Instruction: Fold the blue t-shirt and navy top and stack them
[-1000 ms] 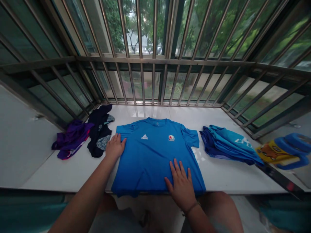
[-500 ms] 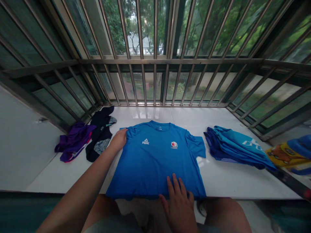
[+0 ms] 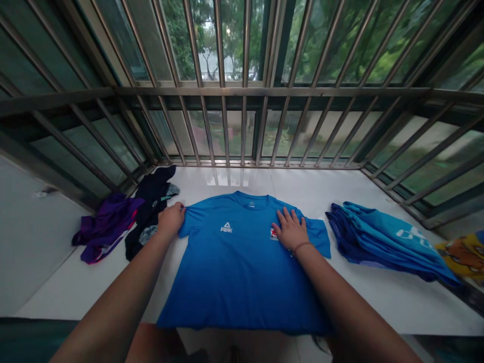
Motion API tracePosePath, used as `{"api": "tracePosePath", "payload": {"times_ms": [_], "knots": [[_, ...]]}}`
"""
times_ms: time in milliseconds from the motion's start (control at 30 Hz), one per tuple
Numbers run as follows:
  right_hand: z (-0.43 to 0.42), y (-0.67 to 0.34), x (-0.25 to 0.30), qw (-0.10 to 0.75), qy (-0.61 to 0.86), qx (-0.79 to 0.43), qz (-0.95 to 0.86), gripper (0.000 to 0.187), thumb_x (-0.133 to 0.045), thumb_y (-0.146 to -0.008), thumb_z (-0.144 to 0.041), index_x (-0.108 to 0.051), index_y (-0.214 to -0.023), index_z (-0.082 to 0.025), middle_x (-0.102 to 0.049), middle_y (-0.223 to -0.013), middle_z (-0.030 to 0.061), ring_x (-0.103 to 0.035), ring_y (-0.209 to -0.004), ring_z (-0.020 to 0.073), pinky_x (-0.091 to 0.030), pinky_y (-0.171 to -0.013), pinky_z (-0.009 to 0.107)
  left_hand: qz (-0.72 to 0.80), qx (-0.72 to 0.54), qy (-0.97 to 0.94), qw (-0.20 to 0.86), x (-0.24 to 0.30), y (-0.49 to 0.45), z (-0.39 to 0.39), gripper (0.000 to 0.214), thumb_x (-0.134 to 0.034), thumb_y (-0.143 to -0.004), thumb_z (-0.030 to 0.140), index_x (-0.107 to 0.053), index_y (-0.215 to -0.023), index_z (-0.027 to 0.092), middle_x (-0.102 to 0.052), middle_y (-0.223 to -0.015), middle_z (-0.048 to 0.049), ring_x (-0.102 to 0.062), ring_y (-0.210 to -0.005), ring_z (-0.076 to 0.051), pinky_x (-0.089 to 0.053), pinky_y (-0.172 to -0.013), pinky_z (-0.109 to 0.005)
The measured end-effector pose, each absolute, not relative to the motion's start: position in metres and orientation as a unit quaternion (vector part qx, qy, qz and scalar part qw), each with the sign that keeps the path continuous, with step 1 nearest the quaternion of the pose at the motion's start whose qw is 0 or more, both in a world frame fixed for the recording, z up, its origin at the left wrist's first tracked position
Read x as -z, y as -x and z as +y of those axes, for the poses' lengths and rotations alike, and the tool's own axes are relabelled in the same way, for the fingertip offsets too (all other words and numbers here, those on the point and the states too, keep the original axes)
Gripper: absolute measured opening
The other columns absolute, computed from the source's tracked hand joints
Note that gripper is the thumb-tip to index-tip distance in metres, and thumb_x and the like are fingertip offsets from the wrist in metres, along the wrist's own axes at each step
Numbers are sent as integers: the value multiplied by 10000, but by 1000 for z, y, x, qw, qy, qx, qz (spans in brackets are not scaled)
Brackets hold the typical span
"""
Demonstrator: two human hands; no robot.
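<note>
A blue short-sleeved fabric T-shirt [image 3: 242, 277] lies chest-up on the glossy white surface [image 3: 302, 181]. The left hand [image 3: 171, 221] pinches 1 sleeve edge [image 3: 183, 228], probably to draw it taut; the right hand [image 3: 293, 231] rests open on the chest [image 3: 249, 242], seemingly anchoring the shirt. Metal-barred glass windows [image 3: 235, 136] enclose the surface on 3 sides.

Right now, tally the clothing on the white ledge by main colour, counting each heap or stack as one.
Blue: 2 (the spread T-shirt and the folded stack)
Purple: 1 (the crumpled purple heap)
Dark: 1 (the dark heap with grey patterned patches)
Total: 4
</note>
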State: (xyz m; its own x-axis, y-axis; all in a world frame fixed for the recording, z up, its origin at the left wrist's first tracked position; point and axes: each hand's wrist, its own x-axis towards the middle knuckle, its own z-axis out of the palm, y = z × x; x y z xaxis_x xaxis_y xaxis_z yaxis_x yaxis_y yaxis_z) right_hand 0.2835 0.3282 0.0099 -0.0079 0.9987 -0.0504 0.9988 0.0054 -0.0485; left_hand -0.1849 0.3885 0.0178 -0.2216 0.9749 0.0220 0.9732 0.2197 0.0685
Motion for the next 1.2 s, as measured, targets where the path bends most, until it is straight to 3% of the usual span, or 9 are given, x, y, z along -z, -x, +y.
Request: {"api": "tracePosePath", "payload": {"times_ms": [133, 233, 300, 467, 633, 767, 1000, 1100, 1200], "knots": [[329, -310, -8, -31, -711, 5, 703, 605, -352, -1163, -458, -451, -1708, -213, -355, -1810, 134, -317, -1669, 372, -286, -1308, 665, 816, -18, -577, 32, -27, 201, 386, 452, -480, -1054, 404, -680, -1376, 159, -751, -1332, -235, -707, -1242, -439, -563, -990, -542], [329, -346, -19, -53, -735, -55, 674, 564, -317, -1144, -256, -491, -1647, -68, -480, -1710, 250, -458, -1584, 355, -376, -1274, 542, 780, -73, -621, -43, -32, 184, 390, 454, -476, -1014, 243, -669, -1399, 100, -698, -1421, -257, -667, -1310, -430, -523, -1102, -561], [331, -371, -28, -6, -752, -33, 658, 528, -384, -1105, -188, -540, -1574, -4, -581, -1588, 312, -576, -1475, 353, -442, -1209, 468, 714, -120, -688, -49, -33, 150, 394, 447, -439, -1016, 189, -684, -1382, 109, -705, -1427, -227, -647, -1355, -382, -479, -1195, -532], [338, -408, -44, 110, -768, 70, 626, 388, -658, -1026, -314, -713, -1327, -75, -763, -1285, 266, -752, -1179, 353, -555, -973, 404, 485, -162, -857, 66, -21, -3, 399, 435, -451, -1087, 285, -691, -1426, 157, -637, -1601, -165, -551, -1522, -312, -390, -1317, -510], [333, -417, -53, 113, -766, 70, 629, 265, -615, -1032, -316, -768, -1110, -113, -801, -1144, 236, -773, -1072, 319, -534, -898, 366, 369, -133, -911, 125, -6, -146, 398, 469, -438, -1133, 357, -644, -1530, 217, -552, -1702, -108, -485, -1595, -272, -345, -1350, -520], [315, -429, -53, -35, -806, 85, 585, 372, -532, -1057, -439, -730, -1159, -141, -804, -1112, 192, -766, -1037, 308, -529, -874, 360, 399, -117, -899, 140, 7, -186, 398, 573, -428, -1137, 462, -533, -1652, 236, -432, -1779, -100, -386, -1658, -300, -263, -1377, -596], [285, -435, -39, -333, -793, 232, 455, 464, -714, -864, -585, -695, -1112, -193, -797, -970, 86, -746, -885, 273, -579, -791, 361, 404, -115, -895, 151, 16, -184, 400, 586, -393, -1135, 497, -493, -1688, 332, -353, -1821, -54, -310, -1693, -303, -183, -1389, -625], [277, -407, -50, -407, -754, 224, 464, 550, -746, -850, -594, -671, -1209, -184, -772, -936, 77, -717, -811, 251, -581, -706, 350, 399, -129, -892, 171, 19, -186, 403, 572, -442, -1121, 469, -528, -1667, 325, -371, -1811, -75, -317, -1689, -328, -163, -1384, -653], [265, -364, -73, -418, -656, 275, 565, 567, -767, -895, -573, -656, -1311, -204, -770, -1048, 82, -717, -817, 213, -593, -696, 325, 393, -171, -875, 226, 24, -186, 410, 530, -548, -1074, 385, -604, -1599, 341, -417, -1790, -61, -331, -1683, -325, -129, -1388, -653]]}}
